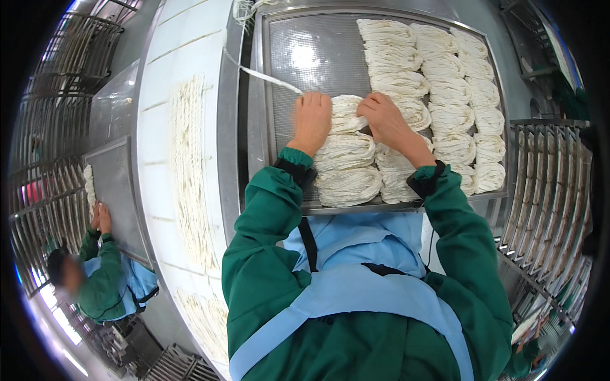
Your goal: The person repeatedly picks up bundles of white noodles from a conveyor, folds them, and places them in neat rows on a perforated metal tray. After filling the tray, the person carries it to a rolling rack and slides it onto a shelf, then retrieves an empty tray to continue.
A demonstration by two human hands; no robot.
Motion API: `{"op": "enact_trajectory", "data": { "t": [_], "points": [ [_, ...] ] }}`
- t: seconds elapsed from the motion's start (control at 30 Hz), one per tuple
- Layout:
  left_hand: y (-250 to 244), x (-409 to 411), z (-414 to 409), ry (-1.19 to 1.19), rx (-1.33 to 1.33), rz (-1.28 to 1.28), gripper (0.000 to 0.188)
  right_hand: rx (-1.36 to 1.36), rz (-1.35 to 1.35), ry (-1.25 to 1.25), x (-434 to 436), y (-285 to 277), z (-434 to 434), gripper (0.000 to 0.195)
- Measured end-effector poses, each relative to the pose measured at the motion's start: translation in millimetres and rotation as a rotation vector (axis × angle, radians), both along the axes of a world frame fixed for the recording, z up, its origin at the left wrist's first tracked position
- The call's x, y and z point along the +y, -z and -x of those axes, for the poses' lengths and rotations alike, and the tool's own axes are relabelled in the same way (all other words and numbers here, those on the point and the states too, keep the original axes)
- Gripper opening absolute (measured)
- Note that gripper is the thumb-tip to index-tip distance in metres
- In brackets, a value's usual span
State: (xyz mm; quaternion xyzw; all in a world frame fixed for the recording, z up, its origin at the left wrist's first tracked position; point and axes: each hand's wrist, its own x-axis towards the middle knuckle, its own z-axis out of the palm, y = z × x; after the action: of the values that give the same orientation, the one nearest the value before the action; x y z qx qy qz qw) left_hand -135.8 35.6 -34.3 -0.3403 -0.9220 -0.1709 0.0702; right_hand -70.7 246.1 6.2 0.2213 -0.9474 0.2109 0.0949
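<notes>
A folded bundle of cream-coloured noodles (347, 113) lies on the wire-mesh tray (305, 35), with one of my hands at each end. My left hand (312, 119) grips its left end, fingers curled down and fingertips hidden. A long noodle strand (271, 78) runs from the upper left to that hand. At the other end, the fingers of my right hand (391, 125) pinch the bundle's right edge. Two more bundles lie just below it, the closer one (345, 150) touching it. Columns of similar bundles (450, 90) fill the tray's right side.
Left of the tray runs a white belt (157, 119) carrying rows of noodle strands (190, 176). Beyond it, a person (102, 285) works at another mesh tray (114, 190). A rack of stacked trays (543, 190) stands close on the right. Another person appears at the lower right.
</notes>
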Motion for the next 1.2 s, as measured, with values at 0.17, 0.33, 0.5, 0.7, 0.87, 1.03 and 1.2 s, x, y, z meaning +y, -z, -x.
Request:
{"op": "enact_trajectory", "data": {
  "t": [0.17,0.33,0.5,0.7,0.87,1.03,1.2],
  "points": [
    [-12,-20,3,0.035,0.072,-0.174,0.041,0.154,-0.053,0.118,-23,-11,7,0.021],
    [-33,-49,47,0.204,0.118,0.238,0.045,0.106,0.002,0.173,-62,14,25,0.041],
    [-25,-74,64,0.441,0.079,0.322,0.018,0.064,-0.138,0.149,-64,36,22,0.046],
    [-19,-107,94,0.008,-0.153,-0.477,0.007,0.067,-0.119,0.11,-60,37,21,0.049],
    [-49,-239,197,-0.767,-0.036,-1.115,0.039,0.012,-0.129,0.126,-62,37,20,0.049],
    [-32,-283,263,-1.114,-0.247,-0.311,0.141,-0.04,-0.137,0.15,-62,34,18,0.051],
    [-34,-208,325,-1.038,-0.258,0.141,0.102,-0.122,-0.112,0.158,-63,23,21,0.053]
  ]
}}
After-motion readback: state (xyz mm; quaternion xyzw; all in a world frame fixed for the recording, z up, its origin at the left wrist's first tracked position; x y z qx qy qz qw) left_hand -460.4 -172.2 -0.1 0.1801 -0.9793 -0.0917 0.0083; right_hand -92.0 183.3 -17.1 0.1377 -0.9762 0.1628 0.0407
